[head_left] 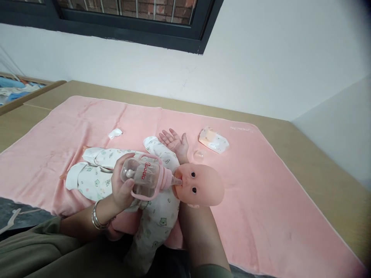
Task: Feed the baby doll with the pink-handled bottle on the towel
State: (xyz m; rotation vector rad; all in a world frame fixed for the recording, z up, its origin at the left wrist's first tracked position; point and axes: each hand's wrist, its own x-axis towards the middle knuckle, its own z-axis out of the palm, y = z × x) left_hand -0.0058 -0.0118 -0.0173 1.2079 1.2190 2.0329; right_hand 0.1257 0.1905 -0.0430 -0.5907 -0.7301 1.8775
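My left hand [123, 183] is wrapped round the base of a clear baby bottle [146, 175] with pink handles and a pink collar. The bottle lies nearly level, its teat touching the mouth of a baby doll [207, 185]. White printed pyjamas cover the doll's body, which stretches out to the left. My right forearm passes beneath the doll's head and neck. Beyond the doll's shoulder, my right hand [175, 143] lies palm up with its fingers spread, holding nothing. A small clear cap [198, 155] rests just right of that hand.
A pink blanket [275, 216] covers much of the wooden table [313, 166]. On it lie a printed tissue pack [213, 139] and a crumpled white tissue [115, 133]. Behind stands a white wall with a dark-framed window [130, 29]. Blue and white cloths [17, 90] are at far left.
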